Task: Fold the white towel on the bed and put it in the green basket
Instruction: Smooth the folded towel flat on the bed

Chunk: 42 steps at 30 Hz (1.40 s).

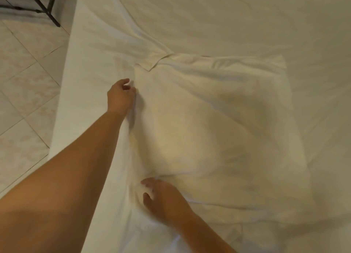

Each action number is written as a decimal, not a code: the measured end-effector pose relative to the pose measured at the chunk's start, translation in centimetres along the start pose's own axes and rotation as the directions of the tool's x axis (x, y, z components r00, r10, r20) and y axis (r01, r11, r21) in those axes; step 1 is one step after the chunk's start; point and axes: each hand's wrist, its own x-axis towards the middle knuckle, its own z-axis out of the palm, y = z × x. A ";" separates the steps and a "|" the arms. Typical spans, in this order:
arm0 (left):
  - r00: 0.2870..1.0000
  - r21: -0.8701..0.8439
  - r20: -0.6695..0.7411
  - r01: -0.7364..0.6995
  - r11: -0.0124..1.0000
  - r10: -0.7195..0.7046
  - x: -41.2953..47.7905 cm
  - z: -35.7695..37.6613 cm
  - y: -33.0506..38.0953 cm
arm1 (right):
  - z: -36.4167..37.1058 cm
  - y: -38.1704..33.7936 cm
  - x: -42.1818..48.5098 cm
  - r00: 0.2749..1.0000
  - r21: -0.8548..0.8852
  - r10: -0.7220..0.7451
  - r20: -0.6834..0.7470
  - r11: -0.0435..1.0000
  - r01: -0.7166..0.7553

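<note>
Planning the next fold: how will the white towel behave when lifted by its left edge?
The white towel will probably sag limply, since it already lies in soft wrinkles. It looks thin, so likely light. The left hand and right hand may drag the equally wrinkled bedsheet along.

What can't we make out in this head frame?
- Green basket: nowhere in the head view, outside the frame.
- Left hand fingertips: curled into the towel edge, grip hidden.
- Right hand: motion-blurred, pinch unclear.
- Towel's near edge: blends into the bed sheet.

No legible text, label, brand, number or sign anywhere on any visible surface.
</note>
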 end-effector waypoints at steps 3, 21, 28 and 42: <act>1.000 -0.005 -0.009 0.010 1.000 -0.010 -2.4 -0.7 -1.2 | -1.2 0.4 -0.5 0.999 -0.019 -0.004 -0.046 1.000 0.003; 0.988 0.263 0.151 -0.018 0.965 -0.022 -21.1 -1.7 -3.5 | -12.5 7.2 -11.0 0.942 -0.073 0.105 -0.320 0.988 -0.135; 0.982 0.377 0.186 -0.051 0.925 -0.021 -26.5 0.1 -2.7 | -16.3 12.6 -15.6 0.926 -0.055 0.160 -0.342 0.980 -0.190; 0.965 0.453 0.067 0.198 0.869 -0.255 -34.6 5.8 -5.4 | -22.9 28.1 -20.7 0.887 -0.042 0.275 -0.372 0.949 -0.312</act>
